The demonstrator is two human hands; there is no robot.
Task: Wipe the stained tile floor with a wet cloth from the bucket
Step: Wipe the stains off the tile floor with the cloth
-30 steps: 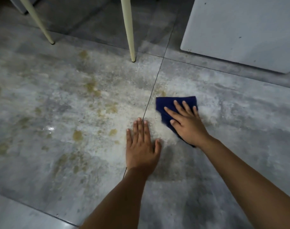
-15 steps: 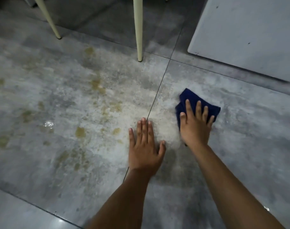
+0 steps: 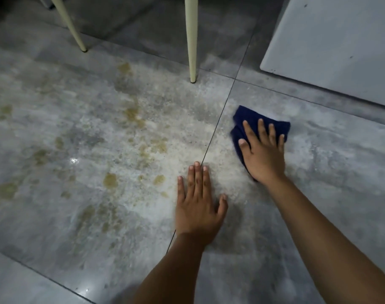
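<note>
Wiping is the step in hand.

Head view:

- The right hand (image 3: 264, 154) lies flat on the cloth (image 3: 241, 116), at 2 o'clock from frame centre. Its fingers are straight and spread, pressing the cloth to the floor (image 3: 329, 194).
- The cloth is dark blue and bunched. Its edges show beyond the fingertips and beside the thumb.
- The left hand (image 3: 198, 205) lies flat on the floor at 6 o'clock from centre. Its fingers are straight and close together with the thumb out, and it holds nothing. It appears to act as a brace.
- A grout line (image 3: 218, 128) runs under the left fingertips.
- Pale gritty residue (image 3: 226, 172) lies between the hands.
- Yellow-brown stains (image 3: 132, 115) spread from centre toward 9 o'clock, well apart from the cloth.
- Two legs (image 3: 191, 40) stand at 11 and 12 o'clock, and a white panel (image 3: 329, 40) stands at 1 o'clock.
- The bucket is not in view.

Recommended technique, as a judgement:

1. Keep the palm flat so that pressure is even across the cloth.
2. Use overlapping strokes toward 9 o'clock, taking the residue first and then the stains.
3. Lift the left hand before the cloth passes beneath it.
4. Refold to a clean face when the cloth loads up.
5. Work around the leg at 12 o'clock.
</note>
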